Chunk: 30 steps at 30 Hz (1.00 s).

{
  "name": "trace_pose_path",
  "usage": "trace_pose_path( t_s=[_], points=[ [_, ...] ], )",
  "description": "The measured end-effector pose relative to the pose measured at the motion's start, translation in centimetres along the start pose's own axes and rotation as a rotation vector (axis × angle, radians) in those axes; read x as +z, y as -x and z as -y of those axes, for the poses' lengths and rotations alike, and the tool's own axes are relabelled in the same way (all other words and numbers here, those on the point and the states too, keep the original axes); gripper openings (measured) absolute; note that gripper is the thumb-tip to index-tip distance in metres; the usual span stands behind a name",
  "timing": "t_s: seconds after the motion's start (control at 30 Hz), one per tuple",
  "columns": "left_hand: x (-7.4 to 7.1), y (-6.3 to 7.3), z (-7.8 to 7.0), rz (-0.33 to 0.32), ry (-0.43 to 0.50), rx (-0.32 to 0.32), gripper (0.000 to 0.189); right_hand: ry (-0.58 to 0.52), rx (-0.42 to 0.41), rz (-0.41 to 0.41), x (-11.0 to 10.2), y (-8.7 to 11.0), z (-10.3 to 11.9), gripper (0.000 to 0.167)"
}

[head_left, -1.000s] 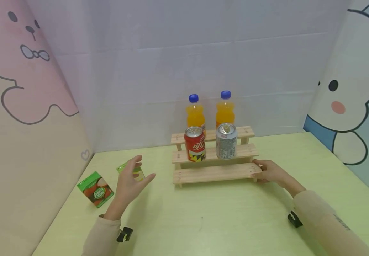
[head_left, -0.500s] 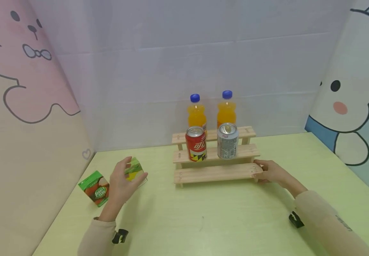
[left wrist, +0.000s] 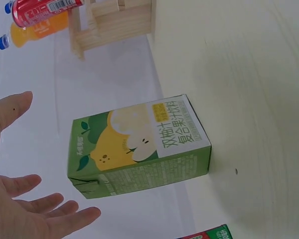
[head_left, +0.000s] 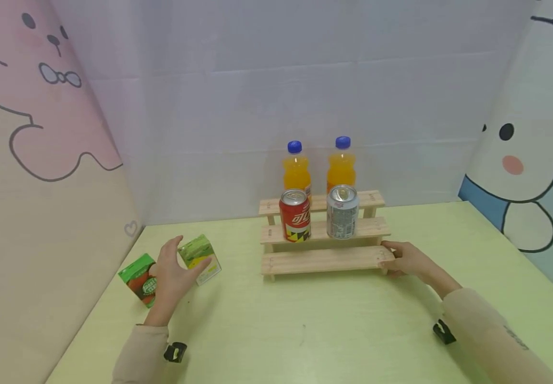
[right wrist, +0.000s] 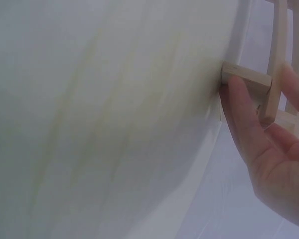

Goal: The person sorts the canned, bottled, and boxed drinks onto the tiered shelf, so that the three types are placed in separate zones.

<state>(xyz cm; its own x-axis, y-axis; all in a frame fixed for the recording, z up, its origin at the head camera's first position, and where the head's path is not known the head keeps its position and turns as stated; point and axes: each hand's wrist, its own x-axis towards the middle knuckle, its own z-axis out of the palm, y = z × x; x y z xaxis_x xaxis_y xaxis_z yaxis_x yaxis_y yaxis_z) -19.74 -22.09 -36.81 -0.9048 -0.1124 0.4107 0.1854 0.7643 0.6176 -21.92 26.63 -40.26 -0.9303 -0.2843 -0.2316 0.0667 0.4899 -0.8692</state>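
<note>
In the head view my left hand (head_left: 173, 280) hovers at the left with thumb and fingers spread, beside a green and yellow juice carton (head_left: 204, 262). The left wrist view has the fingers (left wrist: 27, 185) close to the top end of this juice carton (left wrist: 134, 147), with a gap between. At the right, my right hand (head_left: 408, 262) grips the end of the lowest step of a three-step wooden display rack (head_left: 324, 260). Its thumb lies against the plank and its fingers against the rack's leg (right wrist: 246, 77) in the right wrist view.
A second juice carton, green and red-brown (head_left: 139, 274), lies partly behind the left hand. On the rack's middle step stand a red can (head_left: 295, 216) and a silver can (head_left: 342, 212). Two orange drink bottles (head_left: 297, 170) with blue caps stand on the top step. A white curtain (head_left: 228, 117) hangs behind.
My left hand has moved left, uncovering more of the green and yellow carton and covering part of the red-brown one. The right hand keeps its grip on the rack.
</note>
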Motion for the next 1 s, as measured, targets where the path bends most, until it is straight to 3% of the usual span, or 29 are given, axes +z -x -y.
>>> trace_pose_path(
  t_s=[0.27, 0.53, 0.7, 1.0],
  points=[
    [0.1, -0.8, 1.4, 0.134, 0.014, -0.171, 0.09, -0.016, 0.007, 0.003, -0.1, -0.3, -0.8, 0.073],
    [0.1, -1.4, 2.6, 0.236, 0.139, -0.331, 0.091, -0.014, 0.004, 0.001, 0.0, -0.2, -0.5, 0.072],
    [0.3, -1.4, 3.2, 0.233, 0.207, -0.355, 0.078, -0.008, 0.005, 0.003, 0.0, -0.1, -0.3, 0.072],
    [0.6, -1.5, 3.7, 0.203, 0.246, -0.317, 0.054, -0.022, 0.007, -0.004, 0.1, -0.2, -0.4, 0.071]
  ],
)
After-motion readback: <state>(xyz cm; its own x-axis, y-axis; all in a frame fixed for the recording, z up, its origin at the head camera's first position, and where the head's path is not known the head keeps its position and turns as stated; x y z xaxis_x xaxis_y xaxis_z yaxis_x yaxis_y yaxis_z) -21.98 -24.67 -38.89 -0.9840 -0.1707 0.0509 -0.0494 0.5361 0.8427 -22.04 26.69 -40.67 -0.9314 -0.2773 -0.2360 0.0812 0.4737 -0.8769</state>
